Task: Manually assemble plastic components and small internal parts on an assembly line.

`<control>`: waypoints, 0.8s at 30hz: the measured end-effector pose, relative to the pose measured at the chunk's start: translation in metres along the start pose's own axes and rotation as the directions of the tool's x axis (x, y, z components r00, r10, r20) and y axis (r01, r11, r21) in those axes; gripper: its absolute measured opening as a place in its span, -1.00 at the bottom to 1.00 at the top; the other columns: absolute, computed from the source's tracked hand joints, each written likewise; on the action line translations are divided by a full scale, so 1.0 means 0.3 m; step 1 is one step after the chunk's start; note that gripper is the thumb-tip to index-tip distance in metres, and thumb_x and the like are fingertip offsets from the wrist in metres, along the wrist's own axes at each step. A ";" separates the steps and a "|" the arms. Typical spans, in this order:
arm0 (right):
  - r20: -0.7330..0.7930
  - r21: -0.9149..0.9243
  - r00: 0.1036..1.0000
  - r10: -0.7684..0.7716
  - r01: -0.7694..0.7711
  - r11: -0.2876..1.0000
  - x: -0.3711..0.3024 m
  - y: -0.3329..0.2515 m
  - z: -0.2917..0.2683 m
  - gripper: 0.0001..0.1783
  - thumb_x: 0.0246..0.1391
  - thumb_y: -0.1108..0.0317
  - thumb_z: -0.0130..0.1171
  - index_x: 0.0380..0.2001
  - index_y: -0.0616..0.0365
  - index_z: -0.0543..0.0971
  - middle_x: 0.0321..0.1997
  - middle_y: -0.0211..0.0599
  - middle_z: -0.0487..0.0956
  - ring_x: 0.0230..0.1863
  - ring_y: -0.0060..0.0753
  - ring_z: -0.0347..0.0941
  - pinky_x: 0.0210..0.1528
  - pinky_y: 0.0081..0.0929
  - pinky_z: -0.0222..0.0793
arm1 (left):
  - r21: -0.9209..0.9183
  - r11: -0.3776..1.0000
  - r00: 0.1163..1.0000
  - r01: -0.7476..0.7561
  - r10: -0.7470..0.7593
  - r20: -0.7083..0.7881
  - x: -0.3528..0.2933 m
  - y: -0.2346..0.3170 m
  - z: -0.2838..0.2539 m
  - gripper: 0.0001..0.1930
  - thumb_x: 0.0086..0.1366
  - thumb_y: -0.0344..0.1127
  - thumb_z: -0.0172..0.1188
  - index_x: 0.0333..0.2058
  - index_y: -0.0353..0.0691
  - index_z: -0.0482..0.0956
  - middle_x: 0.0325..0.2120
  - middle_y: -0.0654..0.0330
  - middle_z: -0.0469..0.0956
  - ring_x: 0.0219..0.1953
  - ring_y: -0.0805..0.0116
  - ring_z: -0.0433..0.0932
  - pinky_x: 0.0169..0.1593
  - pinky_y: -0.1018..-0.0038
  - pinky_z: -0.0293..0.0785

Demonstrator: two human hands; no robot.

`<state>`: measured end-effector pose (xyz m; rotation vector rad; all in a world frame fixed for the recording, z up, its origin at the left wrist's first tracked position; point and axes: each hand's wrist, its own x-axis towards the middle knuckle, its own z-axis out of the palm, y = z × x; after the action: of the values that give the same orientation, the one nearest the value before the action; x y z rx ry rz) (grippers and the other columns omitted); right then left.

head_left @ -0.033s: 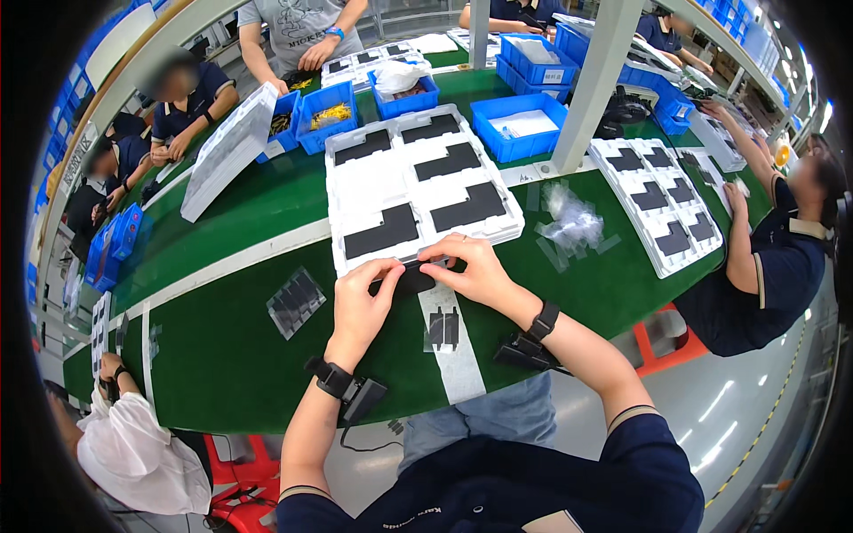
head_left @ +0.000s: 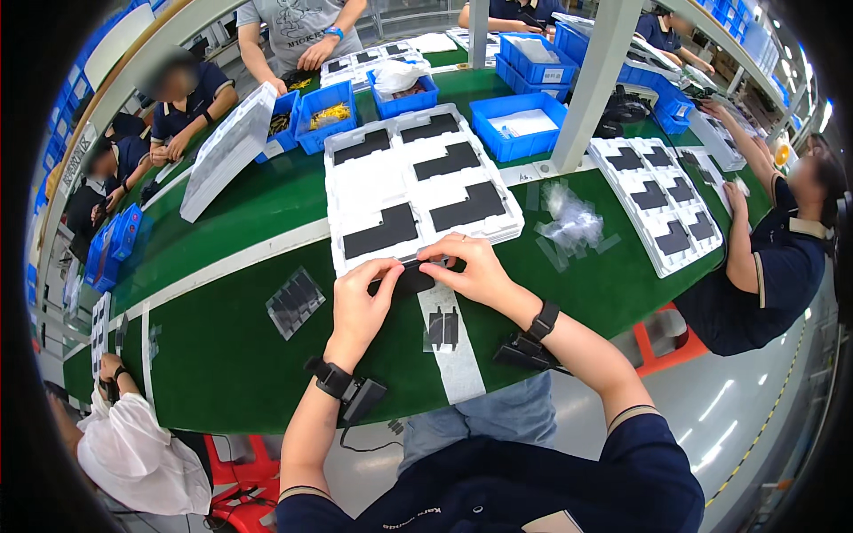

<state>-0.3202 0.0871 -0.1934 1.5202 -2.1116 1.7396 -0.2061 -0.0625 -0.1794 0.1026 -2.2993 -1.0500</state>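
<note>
At the near edge of a white moulded tray, my left hand and my right hand pinch a flat black piece between thumbs and fingers. The fingers hide much of its upper edge. Several L-shaped black pieces lie in the tray's recesses, and one recess at its left is bare white. Just below my hands, a clear sheet with dark strips rests on the white band of the table. Left of my left hand lies another clear sheet with dark strips.
Crumpled clear film lies right of the tray, near a second white tray and a grey post. Blue bins stand behind. A white tray leans at the left. Co-workers sit and stand around the green table.
</note>
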 end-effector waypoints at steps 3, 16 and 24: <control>-0.011 0.004 1.000 -0.006 0.006 1.000 0.000 -0.006 0.005 -0.83 -0.18 0.43 0.28 -0.40 0.14 0.61 -0.44 -0.32 0.59 -0.46 -0.51 0.47 -0.50 -0.64 0.32 | 0.007 1.000 1.000 0.003 -0.003 -0.009 0.001 0.014 -0.010 -0.90 0.09 -0.49 0.18 -0.40 -0.39 0.55 -0.50 0.07 0.59 -0.45 0.37 0.59 -0.33 0.56 0.45; -0.025 -0.004 0.996 0.088 -0.088 0.996 0.001 -0.005 0.007 -0.84 -0.14 0.35 0.26 -0.43 0.17 0.61 -0.52 -0.26 0.56 -0.60 -0.52 0.43 -0.55 -0.63 0.31 | 0.040 0.999 1.000 0.002 -0.003 0.013 0.006 0.005 -0.006 -0.91 0.12 -0.48 0.15 -0.40 -0.39 0.54 -0.53 0.08 0.56 -0.48 0.38 0.56 -0.36 0.56 0.43; -0.037 0.034 0.990 0.134 -0.133 0.991 -0.007 -0.002 0.021 -0.83 -0.11 0.35 0.24 -0.42 0.19 0.60 -0.52 -0.27 0.57 -0.65 -0.58 0.37 -0.58 -0.65 0.27 | 0.053 0.998 1.000 -0.018 0.017 0.011 -0.002 0.002 -0.004 -0.91 0.12 -0.48 0.14 -0.39 -0.38 0.53 -0.52 0.08 0.56 -0.47 0.37 0.56 -0.35 0.56 0.44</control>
<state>-0.3155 0.0838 -0.1965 1.3685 -2.2245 1.8359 -0.2047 -0.0627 -0.1787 0.0982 -2.3336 -0.9837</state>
